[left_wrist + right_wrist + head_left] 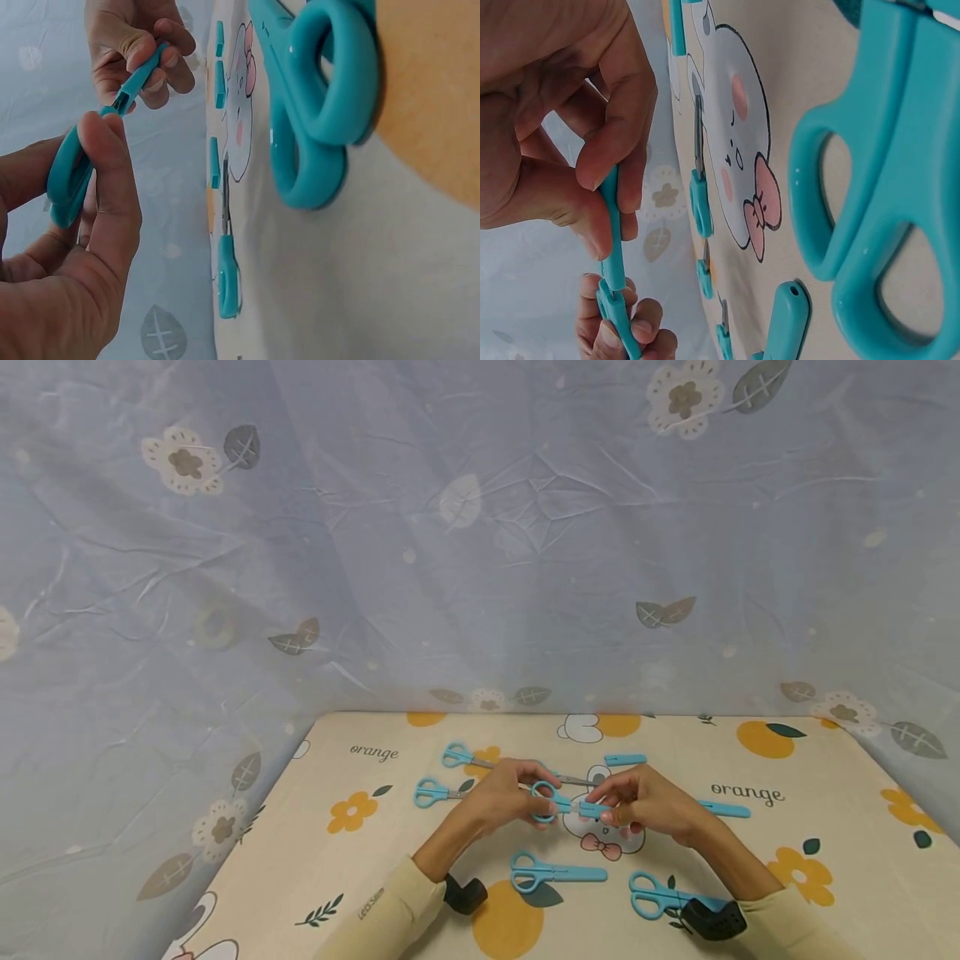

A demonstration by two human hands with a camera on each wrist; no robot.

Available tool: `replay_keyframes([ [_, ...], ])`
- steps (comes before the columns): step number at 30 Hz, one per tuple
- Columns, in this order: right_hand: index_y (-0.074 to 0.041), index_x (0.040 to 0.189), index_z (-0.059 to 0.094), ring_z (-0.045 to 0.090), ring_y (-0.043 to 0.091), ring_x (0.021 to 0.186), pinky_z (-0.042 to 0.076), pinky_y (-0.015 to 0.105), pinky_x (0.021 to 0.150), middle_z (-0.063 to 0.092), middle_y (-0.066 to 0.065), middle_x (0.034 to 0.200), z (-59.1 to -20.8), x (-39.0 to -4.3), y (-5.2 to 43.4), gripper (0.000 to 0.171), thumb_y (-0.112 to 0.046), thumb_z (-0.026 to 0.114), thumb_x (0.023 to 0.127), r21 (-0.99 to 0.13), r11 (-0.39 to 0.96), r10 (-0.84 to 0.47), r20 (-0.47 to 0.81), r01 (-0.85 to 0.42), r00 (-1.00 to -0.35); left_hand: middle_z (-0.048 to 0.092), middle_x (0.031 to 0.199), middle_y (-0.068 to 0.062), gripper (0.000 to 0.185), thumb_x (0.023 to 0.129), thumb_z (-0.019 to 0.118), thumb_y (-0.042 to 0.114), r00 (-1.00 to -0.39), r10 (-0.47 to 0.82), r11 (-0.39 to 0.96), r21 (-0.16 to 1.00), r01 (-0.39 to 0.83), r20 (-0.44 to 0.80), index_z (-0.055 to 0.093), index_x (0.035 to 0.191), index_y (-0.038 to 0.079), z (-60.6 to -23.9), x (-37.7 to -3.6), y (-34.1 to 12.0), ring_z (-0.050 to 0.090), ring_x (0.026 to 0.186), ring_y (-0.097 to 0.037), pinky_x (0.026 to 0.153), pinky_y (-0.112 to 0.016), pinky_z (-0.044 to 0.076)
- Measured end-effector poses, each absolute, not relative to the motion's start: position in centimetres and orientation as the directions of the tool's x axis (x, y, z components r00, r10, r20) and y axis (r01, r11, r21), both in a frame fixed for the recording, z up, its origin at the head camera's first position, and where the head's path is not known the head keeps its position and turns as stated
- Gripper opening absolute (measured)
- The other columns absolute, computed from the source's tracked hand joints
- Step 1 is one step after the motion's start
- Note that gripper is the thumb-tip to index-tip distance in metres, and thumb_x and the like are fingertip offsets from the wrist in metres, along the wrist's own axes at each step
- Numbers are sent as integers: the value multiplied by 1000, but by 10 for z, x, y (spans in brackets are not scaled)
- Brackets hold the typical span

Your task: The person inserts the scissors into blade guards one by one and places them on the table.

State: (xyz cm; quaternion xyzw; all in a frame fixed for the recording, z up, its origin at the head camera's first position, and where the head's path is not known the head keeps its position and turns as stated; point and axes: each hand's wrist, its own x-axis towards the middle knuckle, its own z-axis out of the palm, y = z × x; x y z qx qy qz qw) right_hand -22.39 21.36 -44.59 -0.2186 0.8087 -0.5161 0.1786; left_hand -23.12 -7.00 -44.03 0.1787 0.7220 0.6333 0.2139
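Above the table's middle I hold one pair of teal scissors [561, 803] between both hands. My left hand [525, 800] grips its ring handles [67, 174], thumb pressed on top. My right hand [617, 810] pinches the teal blade cover [141, 73] at the other end, with a short bit of the scissors showing between cover and handles. The right wrist view shows the cover [613, 240] under my right fingertips [604, 169], running down to my left hand [626, 326].
More teal scissors lie on the orange-print tablecloth [375, 860]: two bare-bladed ones [459, 756] [433, 793] at back left, two covered ones [557, 873] [660, 897] near me. A loose cover [625, 760] and another teal piece [723, 810] lie to the right. A floral curtain [480, 527] hangs behind.
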Motion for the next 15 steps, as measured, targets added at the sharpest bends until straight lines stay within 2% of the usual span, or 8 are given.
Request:
replay_keyframes([
  [7,3,123,76,60,17,62,52,29,50,71,10,86,-445,-224,213,29,-2,73,94,-913,363,-554,-53,-184,-831,66,98,-13,25,92,77,-9,-843,535,161,986,34,-59,75,114,1,-439,-230,-68,77,75,-21,70,-38,69],
  [15,3,123,77,62,18,69,58,31,55,71,9,89,-448,-225,211,30,-4,74,94,-916,357,-546,-46,-183,-836,65,95,-10,25,92,78,-7,-855,511,145,989,-9,-82,75,116,0,-443,-229,-65,76,73,-20,73,-42,70],
])
